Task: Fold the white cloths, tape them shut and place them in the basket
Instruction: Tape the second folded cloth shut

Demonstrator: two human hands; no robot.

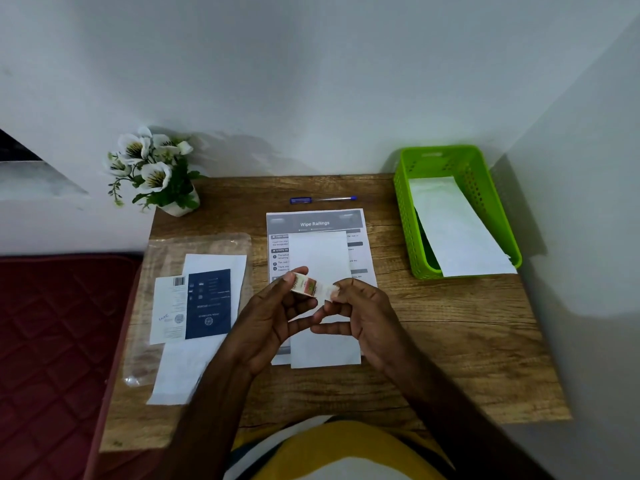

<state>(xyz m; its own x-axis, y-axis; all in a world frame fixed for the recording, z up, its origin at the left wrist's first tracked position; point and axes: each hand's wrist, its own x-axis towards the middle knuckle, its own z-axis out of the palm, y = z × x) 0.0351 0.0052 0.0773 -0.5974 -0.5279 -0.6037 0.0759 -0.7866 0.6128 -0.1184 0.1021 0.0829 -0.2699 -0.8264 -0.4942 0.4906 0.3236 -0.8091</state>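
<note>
1. The left hand (277,306) holds a small roll of tape (304,285) between thumb and fingertips, raised above the wooden table (450,323).
2. The right hand (360,313) pinches the loose end of the tape strip (329,291) between thumb and forefinger; a short stretch of tape runs from the roll to this pinch.
3. A folded white cloth (320,252) lies flat on the table directly under and beyond both hands, its long side running away from the person. Neither hand touches it.
4. The cloth rests on a printed sheet (315,221) headed "Wipe Railings", which shows around its far end and sides.
5. A green basket (405,202) stands at the far right of the table, well apart from the hands. Another white cloth (453,226) lies in it, its near end hanging over the front rim.
6. To the left of the hands lies a clear plastic bag (201,244) with white cloth and a dark blue card (207,303) on it.
7. A pen (322,199) lies beyond the sheet, and a pot of white flowers (152,168) stands at the far left corner.
</note>
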